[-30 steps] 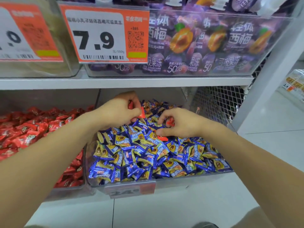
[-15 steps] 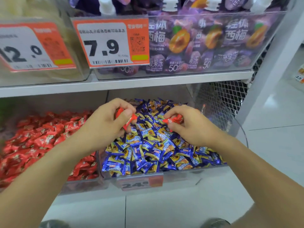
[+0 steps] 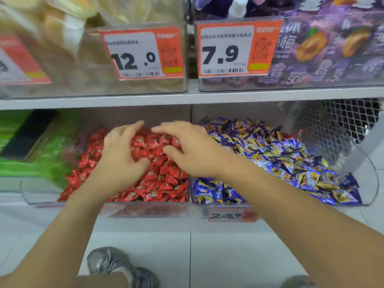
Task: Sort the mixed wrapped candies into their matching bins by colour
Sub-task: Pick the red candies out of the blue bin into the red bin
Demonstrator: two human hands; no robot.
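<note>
Lower shelf (image 3: 145, 222), three clear bins side by side.

Red candy bin (image 3: 143, 210): centre, heaped with red wrapped candies (image 3: 164, 175). No off-colour wrapper visible in the exposed part of the heap; portion under the hands hidden.

Blue candy bin (image 3: 367, 179): right, touching the red bin along the divider, heaped with blue-and-yellow wrapped candies (image 3: 280, 154). No red wrapper visible among them; deeper layers not checkable. Price tag (image 3: 230, 215) clipped to the front lip.

Green bin (image 3: 29, 163): left, blurred, contents green, type not legible.

Left hand (image 3: 122, 156): over the red heap, palm down, fingers spread and loosely curled, thumb resting on the candies. Nothing seen clamped; any small item under the palm hidden.

Right hand (image 3: 191, 150): over the right half of the red heap, just beside the left, palm down, fingers extended and apart, empty as far as visible. Forearm crossing above the near corner of the blue bin.

Upper shelf: bins with price cards 12.0 (image 3: 141, 53) and 7.9 (image 3: 234, 48); purple plum-jelly packs (image 3: 324, 46) at right. Not part of the sort.

Progress, judged: red strays apparently delivered to the matching bin; visible surfaces of both bins uniform. Remaining: digging through the blue heap for buried reds, checking the green bin.
</note>
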